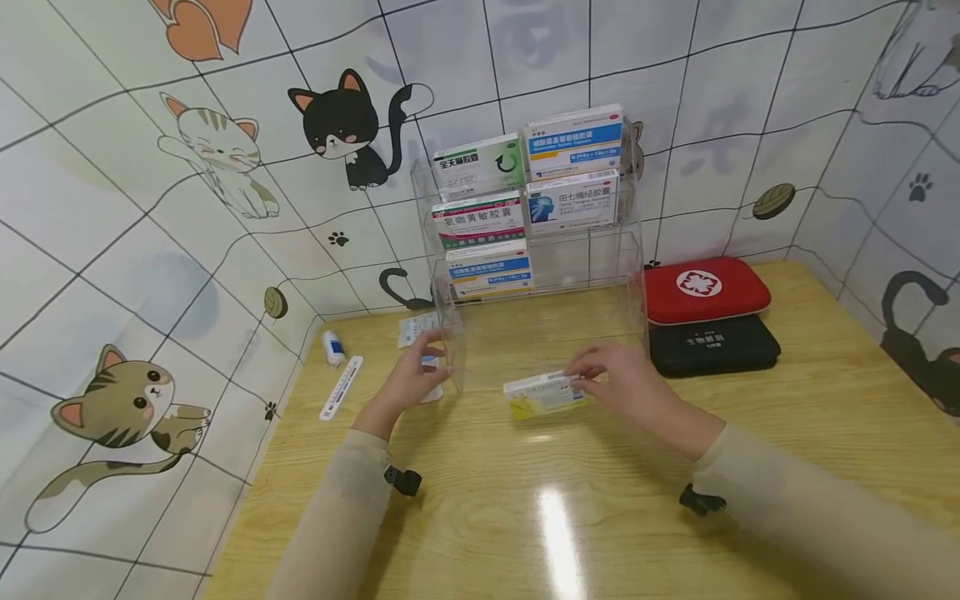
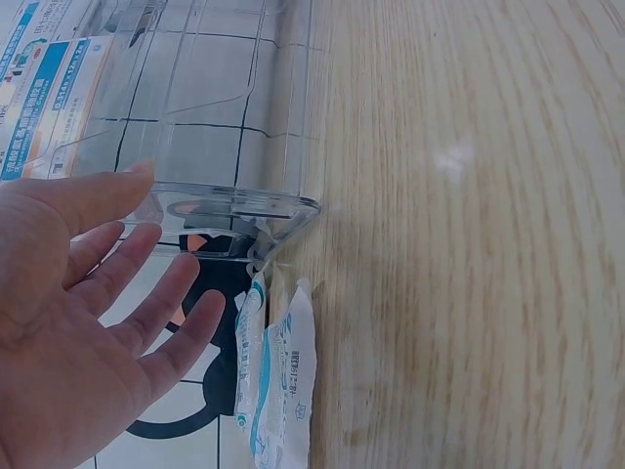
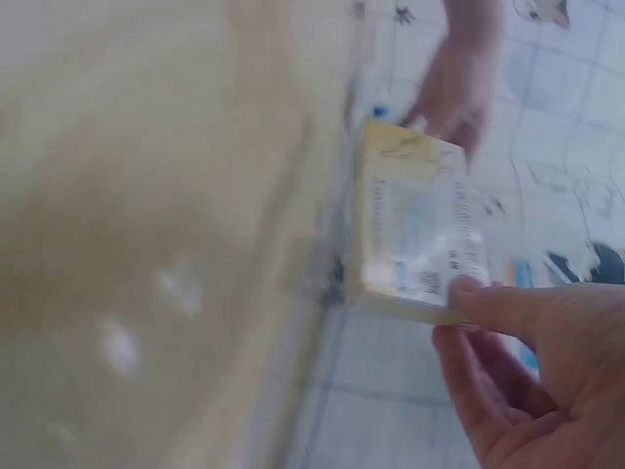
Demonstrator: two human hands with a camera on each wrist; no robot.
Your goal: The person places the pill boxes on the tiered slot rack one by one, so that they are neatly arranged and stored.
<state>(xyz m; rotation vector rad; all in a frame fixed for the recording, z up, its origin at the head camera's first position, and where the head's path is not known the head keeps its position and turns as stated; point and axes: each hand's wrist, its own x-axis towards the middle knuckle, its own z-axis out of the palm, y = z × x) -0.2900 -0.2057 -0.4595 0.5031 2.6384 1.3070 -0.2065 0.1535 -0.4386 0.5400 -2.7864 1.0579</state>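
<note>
My right hand (image 1: 626, 387) pinches one end of a white and yellow medicine box (image 1: 543, 394) between thumb and fingers, in front of the lowest level of a clear tiered rack (image 1: 551, 321). The right wrist view shows the thumb on the face of the medicine box (image 3: 415, 225). My left hand (image 1: 411, 375) is at the rack's left side panel, its fingers spread and holding nothing. In the left wrist view, the left hand (image 2: 107, 313) has its fingers beside the rack's clear edge (image 2: 244, 200); whether they touch it I cannot tell.
Several medicine boxes (image 1: 480, 221) stand on the rack's tiers. Right of it, a red case (image 1: 708, 300) lies behind a black case (image 1: 712, 346). On the left are a small white bottle (image 1: 333, 347), a white strip (image 1: 341, 388) and sealed packets (image 2: 283, 381). Tiled walls close the back and left.
</note>
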